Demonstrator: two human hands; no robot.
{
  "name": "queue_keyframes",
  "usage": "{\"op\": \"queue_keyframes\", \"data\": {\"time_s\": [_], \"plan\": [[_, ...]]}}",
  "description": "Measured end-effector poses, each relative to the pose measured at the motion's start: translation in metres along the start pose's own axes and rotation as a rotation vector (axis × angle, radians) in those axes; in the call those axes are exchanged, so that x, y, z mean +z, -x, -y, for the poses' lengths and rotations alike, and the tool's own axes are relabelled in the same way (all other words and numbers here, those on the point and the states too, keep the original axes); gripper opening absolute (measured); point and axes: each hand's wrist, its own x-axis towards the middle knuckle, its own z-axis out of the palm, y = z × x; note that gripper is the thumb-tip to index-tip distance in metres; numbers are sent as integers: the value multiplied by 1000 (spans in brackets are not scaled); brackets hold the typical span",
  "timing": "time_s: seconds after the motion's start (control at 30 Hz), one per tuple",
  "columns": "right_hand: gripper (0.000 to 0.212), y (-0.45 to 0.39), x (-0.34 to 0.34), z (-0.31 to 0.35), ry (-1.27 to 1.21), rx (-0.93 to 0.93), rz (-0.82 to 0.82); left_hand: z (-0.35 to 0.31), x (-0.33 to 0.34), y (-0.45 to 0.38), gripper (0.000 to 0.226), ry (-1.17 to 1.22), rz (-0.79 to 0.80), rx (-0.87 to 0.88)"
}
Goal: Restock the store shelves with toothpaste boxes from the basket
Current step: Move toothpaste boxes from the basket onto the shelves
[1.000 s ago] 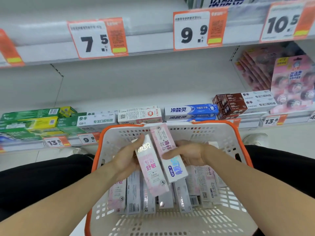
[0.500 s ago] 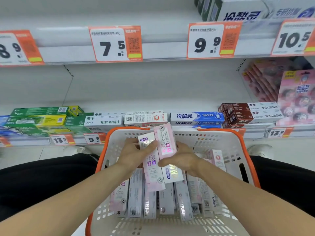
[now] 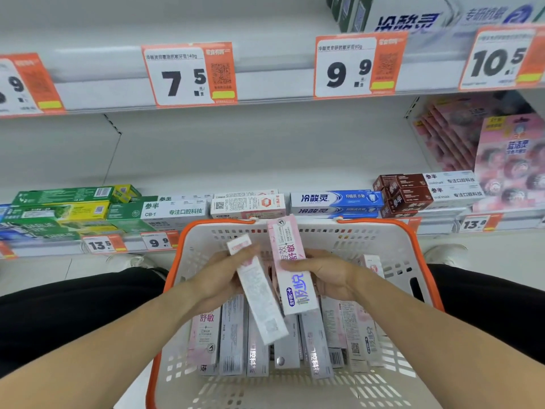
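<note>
A white basket with an orange rim [image 3: 389,224] sits in front of me, holding several pink and grey toothpaste boxes [image 3: 236,343] laid side by side. Above them my left hand [image 3: 215,278] grips a white-and-pink box [image 3: 259,299] that is turned to show its printed side. My right hand [image 3: 327,276] grips a pink box [image 3: 290,267] with purple lettering, standing steeper, its top above the basket's far rim. The two held boxes lie close beside each other.
The low shelf [image 3: 442,228] behind the basket carries green, white, blue and brown toothpaste boxes [image 3: 336,199] along its front. Above them the shelf bay is open up to the price-tag rail [image 3: 265,84]. Pink packs [image 3: 513,160] stand at the right. My dark-trousered legs flank the basket.
Both hands rose a little with their boxes. The left box turned over from its pink face to a white printed side; the right box tilted more upright. The view shifted upward.
</note>
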Motion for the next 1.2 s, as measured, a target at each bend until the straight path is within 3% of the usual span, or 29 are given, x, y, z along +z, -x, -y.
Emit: {"op": "queue_keyframes", "data": {"time_s": [0.17,0.27,0.4,0.6,0.7,0.77,0.87,1.07,1.2], "plan": [[42,-3,-9,8,-88,-24,-21,-9,-16,-10,32,161,-68,46],[37,-6,-6,10,-120,-15,-36,-10,-8,-10,22,59,-165,59],[37,-8,2,12,-92,-24,-34,-6,-7,-12,33,-38,-160,49],[44,-7,0,11,-14,-37,-56,-4,-8,-9,29,-142,-179,76],[48,-4,-4,10,10,-17,-16,-5,-11,-8,46,-251,-210,113],[51,-2,-4,11,60,-16,26,-5,-11,-7,66,-296,-185,105],[48,1,-1,11,100,-6,60,-3,-7,-6,75,-310,-83,88],[46,5,1,17,182,10,149,-7,-6,-2,57,-387,82,105],[45,7,3,29,274,-27,186,-15,-5,-2,56,-381,54,134]]}}
